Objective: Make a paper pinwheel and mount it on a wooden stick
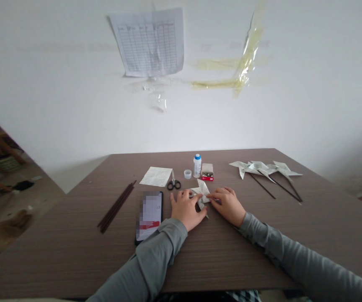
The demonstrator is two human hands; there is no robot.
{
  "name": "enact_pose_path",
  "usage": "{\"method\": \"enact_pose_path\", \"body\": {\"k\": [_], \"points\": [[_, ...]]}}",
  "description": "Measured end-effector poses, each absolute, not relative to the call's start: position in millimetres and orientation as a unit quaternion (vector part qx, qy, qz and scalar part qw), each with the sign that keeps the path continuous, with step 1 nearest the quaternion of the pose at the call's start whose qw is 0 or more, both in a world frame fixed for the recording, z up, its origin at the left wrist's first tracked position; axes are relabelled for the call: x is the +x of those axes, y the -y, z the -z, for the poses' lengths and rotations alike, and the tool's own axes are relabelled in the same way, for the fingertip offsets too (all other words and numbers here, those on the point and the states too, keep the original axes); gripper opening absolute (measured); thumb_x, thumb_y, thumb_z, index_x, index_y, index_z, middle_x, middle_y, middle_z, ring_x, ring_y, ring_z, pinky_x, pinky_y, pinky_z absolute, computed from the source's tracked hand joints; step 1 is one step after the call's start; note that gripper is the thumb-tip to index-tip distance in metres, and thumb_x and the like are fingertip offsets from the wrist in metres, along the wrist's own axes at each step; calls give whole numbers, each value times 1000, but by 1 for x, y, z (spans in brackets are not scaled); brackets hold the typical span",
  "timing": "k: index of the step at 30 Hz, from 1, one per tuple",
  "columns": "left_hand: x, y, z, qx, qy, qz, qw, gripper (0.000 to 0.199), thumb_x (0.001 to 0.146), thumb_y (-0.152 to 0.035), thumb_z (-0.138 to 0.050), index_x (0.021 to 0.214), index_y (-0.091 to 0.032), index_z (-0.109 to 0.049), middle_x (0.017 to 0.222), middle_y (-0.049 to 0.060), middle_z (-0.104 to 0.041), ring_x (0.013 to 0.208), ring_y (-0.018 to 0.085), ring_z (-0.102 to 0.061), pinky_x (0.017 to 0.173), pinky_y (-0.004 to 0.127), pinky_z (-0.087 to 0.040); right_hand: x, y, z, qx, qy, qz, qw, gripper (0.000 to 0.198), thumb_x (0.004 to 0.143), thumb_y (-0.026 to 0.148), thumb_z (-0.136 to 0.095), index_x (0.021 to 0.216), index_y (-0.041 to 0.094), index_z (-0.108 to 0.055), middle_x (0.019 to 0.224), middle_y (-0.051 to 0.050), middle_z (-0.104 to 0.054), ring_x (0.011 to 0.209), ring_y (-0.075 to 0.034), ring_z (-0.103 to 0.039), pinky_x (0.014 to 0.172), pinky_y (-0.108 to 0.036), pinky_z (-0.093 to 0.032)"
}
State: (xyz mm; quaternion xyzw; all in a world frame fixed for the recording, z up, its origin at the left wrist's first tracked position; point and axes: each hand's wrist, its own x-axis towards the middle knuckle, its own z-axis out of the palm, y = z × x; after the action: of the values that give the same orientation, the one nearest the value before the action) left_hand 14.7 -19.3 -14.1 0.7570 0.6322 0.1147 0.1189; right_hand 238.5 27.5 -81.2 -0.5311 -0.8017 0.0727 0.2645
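A folded paper pinwheel [202, 186] with printed text lies on the table between my hands. My left hand [187, 211] holds it down from the left, thumb and fingers curved over its blades. From the right, my right hand [229, 206] has its fingertips closed on the pinwheel near its middle. Part of the pinwheel is hidden under my fingers. Just beyond stand black-handled scissors [174, 183], a white bottle with a blue cap [197, 166], a small clear cup [187, 173] and an open red box of small metal pieces [208, 173].
A phone [149, 216] lies beside my left forearm. Dark thin sticks [116, 207] are bundled on the left, with a paper sheet [156, 176] behind the phone. Finished-looking pinwheels on sticks [261, 168] lie at the right. A wall [74, 105] borders the table [309, 235].
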Motion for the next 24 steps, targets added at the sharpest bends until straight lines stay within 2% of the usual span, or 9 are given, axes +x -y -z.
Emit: {"method": "enact_pose_path", "body": {"k": [4, 10, 17, 24], "points": [[15, 18, 16, 759, -632, -113, 108, 50, 111, -45, -89, 161, -45, -94, 171, 11, -81, 169, 47, -66, 158, 86, -37, 235, -24, 78, -537, 796, -65, 272, 26, 108, 21, -82, 114, 38, -101, 113, -5, -97, 116, -38, -93, 134, -66, -64], [14, 18, 17, 760, -630, -114, 111, 50, 110, -45, -89, 160, -43, -96, 171, 13, -79, 168, 49, -66, 157, 88, -37, 235, -24, 78, -521, 799, -64, 293, 24, 107, 23, -81, 114, 36, -100, 106, -4, -93, 108, -35, -91, 130, -65, -64], [15, 21, 13, 761, -631, -98, 113, 53, 112, -45, -90, 165, -43, -94, 177, 14, -78, 174, 50, -64, 159, 89, -34, 237, -25, 79, -525, 802, -74, 276, 28, 112, 23, -77, 117, 35, -102, 114, -6, -96, 118, -36, -92, 137, -68, -61], [14, 21, 12, 760, -629, -104, 122, 53, 111, -43, -92, 164, -42, -94, 178, 14, -78, 174, 50, -64, 157, 94, -33, 235, -24, 81, -522, 799, -68, 289, 26, 110, 21, -80, 113, 35, -101, 113, -5, -95, 115, -35, -92, 134, -64, -61]]}}
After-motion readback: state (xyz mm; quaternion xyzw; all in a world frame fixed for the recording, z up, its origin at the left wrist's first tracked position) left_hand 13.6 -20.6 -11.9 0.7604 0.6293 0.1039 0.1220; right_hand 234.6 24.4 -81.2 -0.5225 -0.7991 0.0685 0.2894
